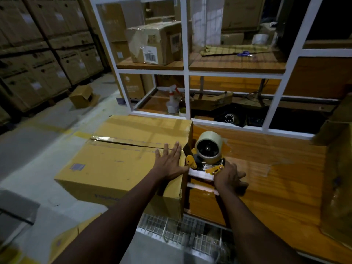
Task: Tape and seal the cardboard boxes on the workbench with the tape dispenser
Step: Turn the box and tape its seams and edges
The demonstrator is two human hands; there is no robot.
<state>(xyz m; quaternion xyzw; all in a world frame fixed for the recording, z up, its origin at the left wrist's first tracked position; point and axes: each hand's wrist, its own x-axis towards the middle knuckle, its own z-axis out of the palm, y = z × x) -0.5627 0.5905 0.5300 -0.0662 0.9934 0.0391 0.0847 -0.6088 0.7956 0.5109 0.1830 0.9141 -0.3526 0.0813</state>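
Tape dispenser [206, 155]: right hand [227, 178] grips | left hand [169, 162] flat on box [122, 161]

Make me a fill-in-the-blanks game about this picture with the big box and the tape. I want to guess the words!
1. The left hand lies flat on top of the cardboard ____.
2. The right hand holds the yellow tape ____ at the right edge of that carton.
3. A spray ____ with a red trigger stands on the lower shelf.
Missing words: box; dispenser; bottle.
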